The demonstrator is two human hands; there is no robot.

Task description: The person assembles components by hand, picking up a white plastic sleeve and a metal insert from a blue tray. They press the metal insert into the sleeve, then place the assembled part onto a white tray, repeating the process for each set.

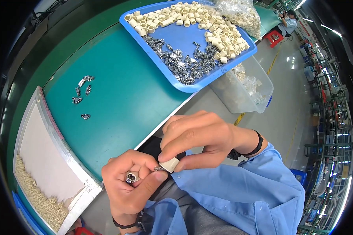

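Close to my lap, my right hand [202,135] pinches a short cream plastic sleeve [170,164] between thumb and fingers. Against the sleeve's open end, my left hand [121,192] grips a small metal clip [158,169] with thumb and forefinger. How far the clip reaches into the sleeve is hidden. A second cream sleeve [134,176], with metal showing in its mouth, rests in the curled fingers of my left hand. Ahead, a blue tray [178,35] bears many cream sleeves along its far and right sides and a heap of metal clips [184,64] at its near side.
Several loose metal clips [85,81] lie on the green table [117,86]. At left stands a metal-edged board [51,152] with small cream parts [37,194]. A translucent bin [243,90] with bags sits below the tray. Beyond, another person [289,22] sits near a red stool [273,38].
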